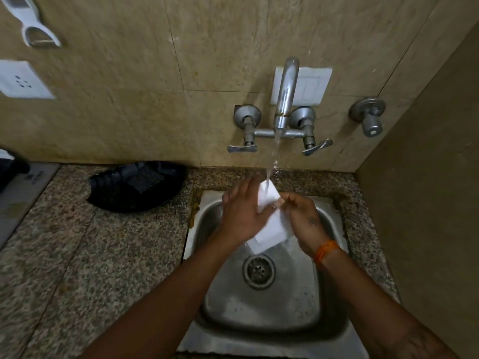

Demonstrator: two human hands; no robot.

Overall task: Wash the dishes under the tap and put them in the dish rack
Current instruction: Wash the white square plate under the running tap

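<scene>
While rinsing under the tap (286,99), white dish (269,216) held tilted over the sink (259,320), catching the stream: left hand (241,216) flat against it, right hand (302,216) pinching its edge.

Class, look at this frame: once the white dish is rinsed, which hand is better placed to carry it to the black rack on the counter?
Probably the left hand: it touches the white dish and lies nearer the black rack.
</scene>
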